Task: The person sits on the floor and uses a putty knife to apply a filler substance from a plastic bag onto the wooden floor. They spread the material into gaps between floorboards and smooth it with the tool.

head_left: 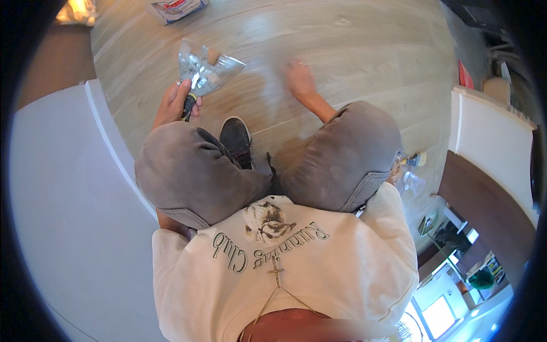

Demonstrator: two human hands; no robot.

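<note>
My left hand [175,102] is wrapped round the black and yellow handle of a wide metal putty knife [202,74], whose shiny, smeared blade is held over the wood-look floor [382,74]. My right hand [302,82] is low over the floor to the right of the knife, with a pale grey smear at its fingertips; motion blur hides what it holds, if anything. My bent knees in grey trousers are below both hands, and a dark shoe [233,139] rests on the floor between them.
A pale wall [62,188] with white trim runs along my left. A printed package [176,8] lies beyond the knife. Beside my right knee are a yellow-handled tool [417,159] and a clear plastic container [414,182]. A white panel and brown board [481,194] stand at the right.
</note>
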